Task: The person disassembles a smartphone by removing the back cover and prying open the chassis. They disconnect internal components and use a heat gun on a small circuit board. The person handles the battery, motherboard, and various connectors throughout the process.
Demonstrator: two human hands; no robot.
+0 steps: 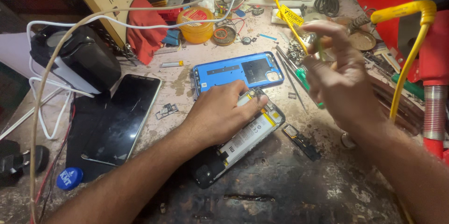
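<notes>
Lying back-off at centre frame, the opened phone point(243, 135) shows its battery, with the left hand point(220, 114) pressed flat on it, fingers spread, steadying rather than gripping. The right hand point(339, 79), raised at right of centre and blurred, pinches a green-handled screwdriver point(304, 80); judged step: mid-disassembly, and the tool next needs careful seating on a small screw. The blue back cover point(236, 72) lies just above, a second phone point(124, 116) at left, on the scarred bench point(299, 191).
</notes>
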